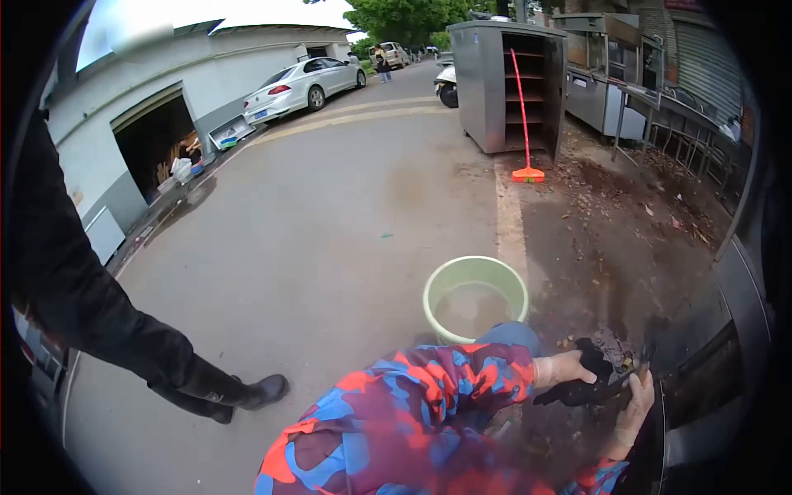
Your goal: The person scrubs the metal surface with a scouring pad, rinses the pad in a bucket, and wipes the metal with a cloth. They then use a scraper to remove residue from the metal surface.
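Note:
My left hand (pixel 568 367), in a camouflage sleeve of red, blue and dark purple, is closed on a limp black cloth (pixel 590 359). Lower and to the right, my right hand (pixel 635 410) has its fingers closed at the edge of the dark metal equipment (pixel 697 330). A thin brownish piece shows at its fingertips, too small to name. Both hands are low over wet, dirty ground. Left of them stands a pale green basin (pixel 476 262) with murky water in it.
At left, a person in dark trousers and black boots (pixel 268 392) stands close by. Ahead are an open metal cabinet (pixel 483 87), a red-handled orange broom (pixel 528 175), and steel kitchen units (pixel 587 106). A white car (pixel 301 87) is parked beside the building (pixel 91 132).

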